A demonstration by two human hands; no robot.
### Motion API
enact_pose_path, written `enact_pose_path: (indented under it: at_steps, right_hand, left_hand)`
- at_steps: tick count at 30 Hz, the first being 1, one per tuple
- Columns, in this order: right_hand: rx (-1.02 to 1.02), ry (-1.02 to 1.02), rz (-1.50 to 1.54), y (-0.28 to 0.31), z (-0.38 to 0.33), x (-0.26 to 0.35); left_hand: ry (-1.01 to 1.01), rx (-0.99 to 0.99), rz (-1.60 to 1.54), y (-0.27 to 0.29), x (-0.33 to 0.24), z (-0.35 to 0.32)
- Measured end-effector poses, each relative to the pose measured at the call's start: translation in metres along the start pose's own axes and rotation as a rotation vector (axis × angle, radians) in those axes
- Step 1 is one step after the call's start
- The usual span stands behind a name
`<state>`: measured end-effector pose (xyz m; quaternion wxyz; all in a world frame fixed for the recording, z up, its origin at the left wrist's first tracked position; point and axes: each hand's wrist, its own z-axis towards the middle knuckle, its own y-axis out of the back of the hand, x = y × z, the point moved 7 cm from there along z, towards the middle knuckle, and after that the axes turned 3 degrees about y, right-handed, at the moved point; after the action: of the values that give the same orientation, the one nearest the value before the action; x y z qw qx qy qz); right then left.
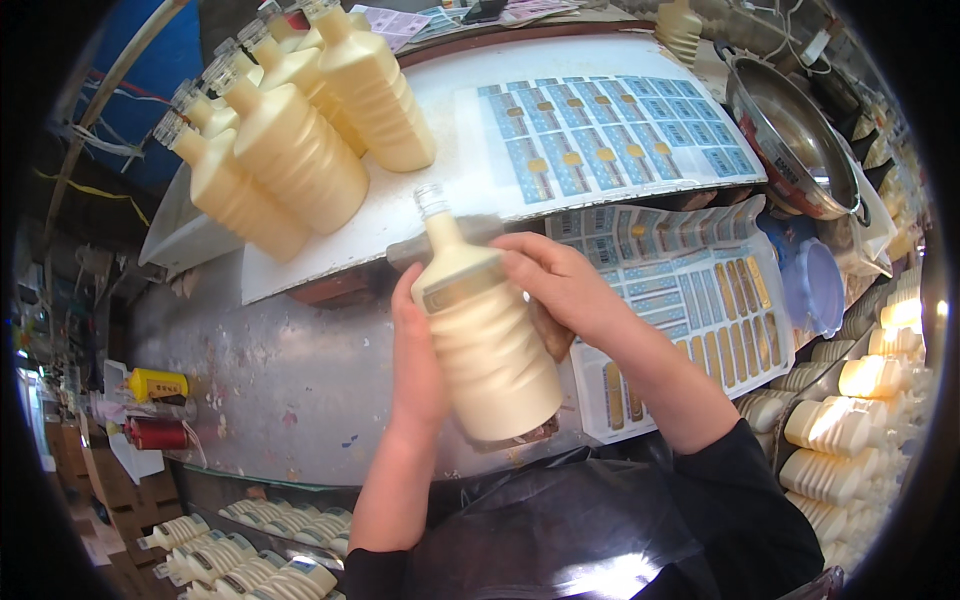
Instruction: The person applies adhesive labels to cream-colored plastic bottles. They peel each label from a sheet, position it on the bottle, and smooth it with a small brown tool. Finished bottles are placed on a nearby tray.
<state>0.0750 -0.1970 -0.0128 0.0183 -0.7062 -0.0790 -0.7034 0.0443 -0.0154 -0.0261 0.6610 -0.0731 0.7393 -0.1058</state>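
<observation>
A cream-coloured ribbed bottle (492,350) with a clear cap is held tilted over the grey worktop. My left hand (415,350) grips its left side. My right hand (560,285) lies over its shoulder, fingers pressing on a narrow gold label strip (455,290) wrapped below the neck. Beside my right hand lies a sheet of blue and gold stickers (700,300).
Several more cream bottles (290,140) lie on a white board (440,190) at the back left, next to another sticker sheet (610,135). A metal bowl (790,140) and a blue lid (820,285) sit at right. Stacked bottles (850,430) fill the right edge; more bottles (250,565) lie below left.
</observation>
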Motion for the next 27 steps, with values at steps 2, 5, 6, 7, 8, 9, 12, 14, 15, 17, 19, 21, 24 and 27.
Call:
enact_pose_path:
  at_steps: [2, 5, 6, 7, 8, 9, 12, 14, 15, 17, 19, 21, 24, 27]
  right_hand:
    - [0.061, -0.081, 0.08, -0.009, 0.003, -0.007]
    - [0.069, -0.137, 0.068, -0.013, 0.004, -0.007]
    - [0.072, -0.164, 0.051, -0.014, 0.003, -0.005]
    - [0.075, -0.191, 0.035, -0.014, 0.002, 0.0]
    - [0.071, -0.187, 0.023, -0.014, 0.002, 0.0]
    - [0.062, -0.183, 0.011, -0.014, 0.002, 0.0]
    - [0.039, -0.132, 0.0, -0.015, 0.003, -0.01]
    - [0.051, -0.168, 0.008, -0.016, 0.003, -0.011]
    - [0.053, -0.171, 0.032, -0.016, 0.003, -0.012]
    - [0.057, -0.176, 0.08, -0.017, 0.003, -0.017]
    - [0.058, -0.166, 0.101, -0.018, 0.003, -0.017]
    - [0.059, -0.16, 0.114, -0.018, 0.003, -0.019]
    - [0.059, -0.156, 0.12, -0.019, 0.004, -0.021]
    - [0.056, -0.155, 0.123, -0.019, 0.003, -0.021]
  left_hand:
    - [-0.028, -0.005, 0.081, 0.006, -0.002, 0.001]
    - [-0.056, -0.014, 0.199, 0.019, -0.003, 0.01]
    - [-0.069, -0.02, 0.241, 0.021, -0.005, 0.011]
    - [-0.081, -0.026, 0.282, 0.022, -0.008, 0.012]
    - [-0.061, -0.039, 0.255, 0.022, -0.009, 0.013]
    - [-0.041, -0.047, 0.229, 0.019, -0.01, 0.015]
    - [-0.019, -0.065, 0.169, 0.019, -0.004, 0.019]
    - [-0.034, -0.078, 0.172, 0.021, -0.003, 0.02]
    - [-0.048, -0.081, 0.192, 0.022, -0.004, 0.021]
    - [-0.073, -0.083, 0.235, 0.022, -0.004, 0.023]
    - [-0.094, -0.08, 0.285, 0.023, -0.004, 0.023]
    - [-0.097, -0.074, 0.286, 0.023, -0.004, 0.024]
    - [-0.093, -0.083, 0.269, 0.024, -0.003, 0.024]
    - [-0.098, -0.087, 0.258, 0.025, -0.002, 0.024]
